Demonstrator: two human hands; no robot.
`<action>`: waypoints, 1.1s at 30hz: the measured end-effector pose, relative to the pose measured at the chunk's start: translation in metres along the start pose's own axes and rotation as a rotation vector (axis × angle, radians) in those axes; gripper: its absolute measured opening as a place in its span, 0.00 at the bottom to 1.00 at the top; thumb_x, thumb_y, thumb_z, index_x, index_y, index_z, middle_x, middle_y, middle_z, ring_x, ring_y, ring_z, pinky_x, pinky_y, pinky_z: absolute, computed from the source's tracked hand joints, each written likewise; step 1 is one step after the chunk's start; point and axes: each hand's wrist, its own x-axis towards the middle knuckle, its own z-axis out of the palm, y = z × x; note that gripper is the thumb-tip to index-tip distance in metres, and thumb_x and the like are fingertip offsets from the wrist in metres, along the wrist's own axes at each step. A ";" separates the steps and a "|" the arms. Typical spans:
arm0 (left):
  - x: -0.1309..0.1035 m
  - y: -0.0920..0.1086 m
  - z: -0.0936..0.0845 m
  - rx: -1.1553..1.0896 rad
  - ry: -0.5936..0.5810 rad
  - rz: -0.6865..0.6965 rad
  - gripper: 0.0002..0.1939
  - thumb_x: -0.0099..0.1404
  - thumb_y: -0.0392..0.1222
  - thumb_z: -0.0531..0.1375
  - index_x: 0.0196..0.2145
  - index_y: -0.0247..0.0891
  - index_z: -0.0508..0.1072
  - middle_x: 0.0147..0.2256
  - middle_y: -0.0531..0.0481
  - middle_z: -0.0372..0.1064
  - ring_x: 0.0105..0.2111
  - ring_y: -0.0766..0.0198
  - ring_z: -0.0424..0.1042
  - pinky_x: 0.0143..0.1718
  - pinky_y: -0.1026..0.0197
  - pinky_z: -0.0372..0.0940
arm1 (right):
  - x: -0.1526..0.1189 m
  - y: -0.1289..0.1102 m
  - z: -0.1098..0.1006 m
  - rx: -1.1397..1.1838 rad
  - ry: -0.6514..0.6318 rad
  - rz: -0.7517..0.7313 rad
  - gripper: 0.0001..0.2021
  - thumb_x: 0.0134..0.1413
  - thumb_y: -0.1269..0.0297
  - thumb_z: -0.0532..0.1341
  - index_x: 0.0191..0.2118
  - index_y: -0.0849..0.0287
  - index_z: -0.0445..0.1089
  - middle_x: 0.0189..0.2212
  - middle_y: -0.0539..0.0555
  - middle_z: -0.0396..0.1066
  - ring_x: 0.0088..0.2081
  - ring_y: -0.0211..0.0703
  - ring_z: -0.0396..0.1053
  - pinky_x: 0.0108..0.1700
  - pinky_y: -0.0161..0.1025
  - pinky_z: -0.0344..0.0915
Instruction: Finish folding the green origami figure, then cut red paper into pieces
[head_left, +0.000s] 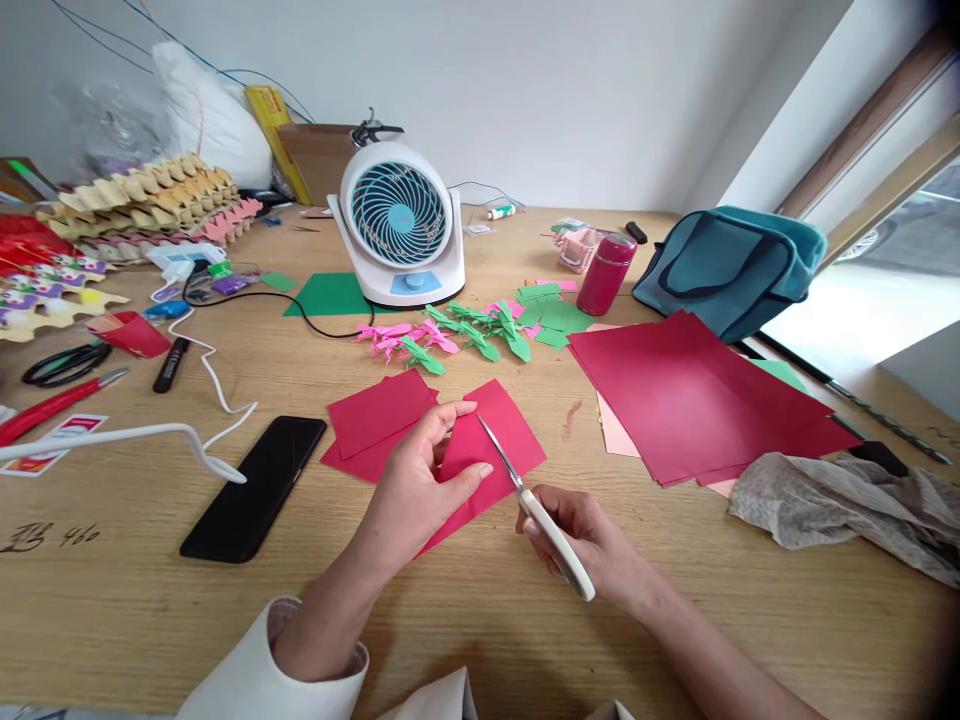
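My left hand (420, 475) pinches a sheet of red paper (506, 425) between thumb and fingers, a little above the table. In my right hand (577, 540) is a pair of scissors (559, 550) with white handles, gripped with the fingers closed round them. The scissor blades lie across the red sheet, pointing up and left, near my left fingertips. Whether the blades have cut into the paper I cannot tell. Behind my left hand more cut red paper pieces (375, 418) rest on the table. Folded green and pink paper shapes (480, 335) lie in a cluster beyond.
A black phone (255, 490) with a white cable (150, 433) is at left. A white fan heater (401, 225) stands at the back. To the right are large red sheets (697, 400), a red flask (606, 273), a teal bag (731, 270) and a crumpled cloth (817, 505). Egg trays (150, 205) are stacked far left.
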 end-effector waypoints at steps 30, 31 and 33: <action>0.007 -0.007 -0.005 -0.185 0.084 -0.169 0.17 0.62 0.49 0.60 0.24 0.38 0.59 0.20 0.60 0.51 0.21 0.73 0.49 0.21 0.69 0.47 | 0.000 0.005 0.004 -0.058 -0.002 0.013 0.15 0.59 0.52 0.60 0.31 0.60 0.65 0.21 0.45 0.55 0.23 0.33 0.50 0.25 0.34 0.45; 0.007 -0.007 -0.004 -0.184 0.077 -0.162 0.17 0.62 0.49 0.60 0.24 0.38 0.59 0.20 0.60 0.51 0.21 0.73 0.49 0.21 0.69 0.47 | 0.000 0.005 0.004 -0.049 -0.004 0.008 0.16 0.59 0.51 0.60 0.31 0.60 0.65 0.21 0.45 0.55 0.23 0.33 0.50 0.25 0.34 0.46; 0.006 -0.008 -0.003 -0.170 0.065 -0.140 0.17 0.63 0.48 0.60 0.23 0.38 0.59 0.21 0.59 0.51 0.21 0.73 0.50 0.22 0.69 0.49 | 0.000 0.005 0.005 -0.031 -0.004 -0.002 0.17 0.58 0.49 0.60 0.30 0.60 0.63 0.21 0.45 0.55 0.24 0.33 0.51 0.25 0.34 0.47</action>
